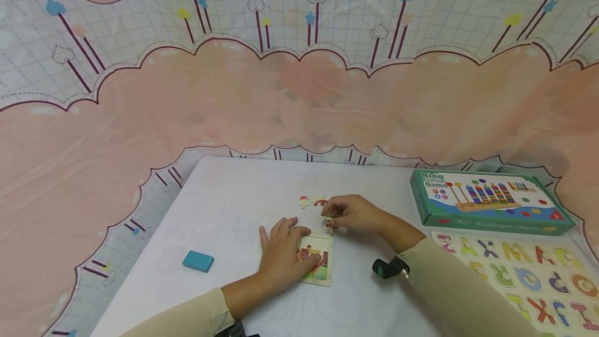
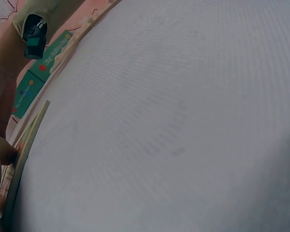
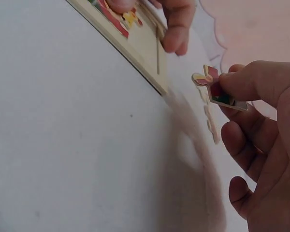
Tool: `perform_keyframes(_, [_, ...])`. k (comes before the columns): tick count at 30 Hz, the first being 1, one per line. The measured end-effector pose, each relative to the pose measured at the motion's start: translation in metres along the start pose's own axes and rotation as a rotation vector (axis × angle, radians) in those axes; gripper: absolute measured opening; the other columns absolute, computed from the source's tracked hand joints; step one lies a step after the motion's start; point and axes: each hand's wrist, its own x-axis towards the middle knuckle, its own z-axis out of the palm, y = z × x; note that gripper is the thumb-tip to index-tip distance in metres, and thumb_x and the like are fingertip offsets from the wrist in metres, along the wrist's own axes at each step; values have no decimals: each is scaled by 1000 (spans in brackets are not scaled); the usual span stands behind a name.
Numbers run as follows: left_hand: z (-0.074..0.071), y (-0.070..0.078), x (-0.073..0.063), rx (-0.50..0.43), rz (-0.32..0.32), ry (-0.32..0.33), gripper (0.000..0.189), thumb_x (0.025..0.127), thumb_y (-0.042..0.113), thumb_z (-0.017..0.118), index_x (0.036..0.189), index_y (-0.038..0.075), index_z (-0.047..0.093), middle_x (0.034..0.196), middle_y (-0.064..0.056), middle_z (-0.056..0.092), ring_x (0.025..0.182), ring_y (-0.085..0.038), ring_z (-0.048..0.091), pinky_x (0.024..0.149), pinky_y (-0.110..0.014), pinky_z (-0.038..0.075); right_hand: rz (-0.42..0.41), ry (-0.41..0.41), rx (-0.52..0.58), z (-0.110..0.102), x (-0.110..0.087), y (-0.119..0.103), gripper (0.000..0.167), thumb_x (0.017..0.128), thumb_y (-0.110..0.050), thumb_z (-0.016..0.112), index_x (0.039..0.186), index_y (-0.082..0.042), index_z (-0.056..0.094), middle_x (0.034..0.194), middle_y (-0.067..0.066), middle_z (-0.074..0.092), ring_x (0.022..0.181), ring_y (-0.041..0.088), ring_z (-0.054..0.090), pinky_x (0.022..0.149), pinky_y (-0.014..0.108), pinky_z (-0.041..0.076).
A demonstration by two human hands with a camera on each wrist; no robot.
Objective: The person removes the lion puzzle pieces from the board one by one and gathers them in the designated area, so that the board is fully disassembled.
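Observation:
A jigsaw piece (image 3: 215, 91), pinched between thumb and fingers of my right hand (image 1: 353, 213), is held up just off the upper right corner of a wooden puzzle tray (image 1: 330, 259). My left hand (image 1: 283, 254) lies over the left side of that tray with its fingers spread. Its thumb presses on the picture pieces (image 1: 323, 270) fitted in the tray. Bare wood shows in the tray's upper part. Beyond the tray, two loose jigsaw pieces lie on the table: one (image 1: 304, 201) to the left, the other (image 1: 320, 202) by my right fingertips.
A blue block (image 1: 198, 261) lies left of my left hand on the white table (image 1: 234, 196). At the right stand a green Ring Challenge Game box (image 1: 491, 202) and, nearer, a board of coloured letters (image 1: 515, 256) under my right sleeve. A patterned cloth hangs behind.

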Motion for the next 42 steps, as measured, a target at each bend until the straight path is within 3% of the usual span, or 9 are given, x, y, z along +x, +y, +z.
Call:
perform_keyframes(11, [-1, 1, -1, 8, 10, 11, 53, 87, 50, 81, 129, 21, 68, 157, -15, 50, 154, -40, 31, 117, -82, 0, 117, 86, -12, -14, 16, 19, 20, 98, -4, 75, 113, -16, 77, 97, -1, 69, 93, 19, 60, 78, 32, 52])
perform_keyframes(17, [-1, 2, -1, 8, -5, 4, 54, 86, 50, 82, 129, 21, 68, 157, -14, 49, 154, -40, 31, 117, -82, 0, 174, 153, -56, -17, 21, 25, 17, 100, -10, 75, 114, -19, 77, 101, 1, 68, 96, 22, 60, 86, 36, 52])
perform_keyframes(23, [0, 2, -2, 9, -3, 0, 54, 86, 49, 82, 129, 21, 68, 158, -14, 49, 154, -40, 31, 117, -82, 1, 165, 188, -102, -16, 24, 32, 17, 101, -12, 75, 116, -19, 78, 108, -1, 72, 102, 21, 62, 95, 40, 52])
perform_keyframes(28, [0, 2, -3, 18, -1, 2, 54, 86, 49, 82, 129, 21, 67, 158, -14, 49, 154, -40, 31, 117, -82, 2, 143, 205, -147, -13, 29, 36, 17, 101, -15, 74, 117, -18, 78, 110, -1, 73, 101, 20, 62, 95, 43, 51])
perform_keyframes(34, [0, 2, -2, 18, 4, -2, 54, 88, 51, 80, 130, 21, 67, 158, -14, 48, 155, -40, 30, 118, -81, 0, 153, 221, -216, -10, 31, 37, 19, 101, -19, 75, 119, -22, 80, 105, -5, 71, 96, 18, 60, 98, 54, 36])
perform_keyframes(42, [1, 1, -2, 24, 15, 7, 53, 87, 51, 80, 129, 21, 67, 157, -14, 49, 154, -40, 31, 117, -82, 2, 145, 239, -245, -6, 31, 40, 20, 100, -16, 75, 119, -21, 81, 105, -6, 71, 93, 16, 59, 92, 49, 33])
